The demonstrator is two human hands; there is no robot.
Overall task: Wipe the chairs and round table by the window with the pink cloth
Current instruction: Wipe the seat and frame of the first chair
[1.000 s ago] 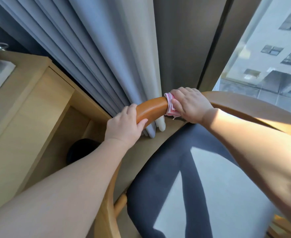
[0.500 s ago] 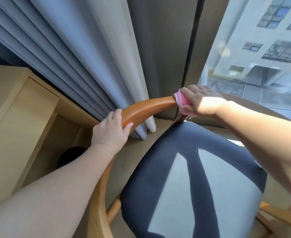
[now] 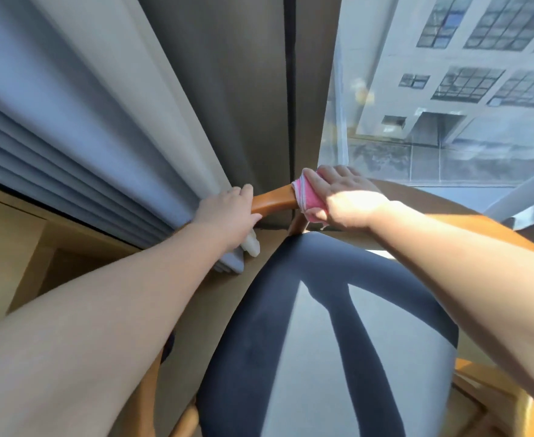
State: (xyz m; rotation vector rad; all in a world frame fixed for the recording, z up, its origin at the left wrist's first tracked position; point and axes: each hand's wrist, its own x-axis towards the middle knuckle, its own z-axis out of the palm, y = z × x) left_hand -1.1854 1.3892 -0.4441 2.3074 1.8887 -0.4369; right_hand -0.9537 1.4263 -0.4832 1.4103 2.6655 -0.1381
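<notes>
A wooden chair with a curved orange-brown back rail (image 3: 273, 200) and a dark grey seat cushion (image 3: 309, 335) stands below me, against the window. My left hand (image 3: 227, 216) grips the rail on its left part. Just to the right, my right hand (image 3: 341, 197) wraps the pink cloth (image 3: 311, 200) round the same rail, fingers curled over the top. Only a short stretch of bare rail shows between the two hands. The rail's right part runs on under my right forearm.
Grey-blue curtains (image 3: 85, 127) hang at the left, touching the chair back. A light wooden cabinet (image 3: 10, 247) stands at the left. A dark window frame (image 3: 287, 89) rises behind the rail, with glass (image 3: 448, 105) to the right. More wooden framing (image 3: 492, 392) sits at the lower right.
My right hand has slid the pink cloth rightward along the rail, then a little back toward the left hand. My left hand has shifted along the rail, closing the gap. My view turned right.
</notes>
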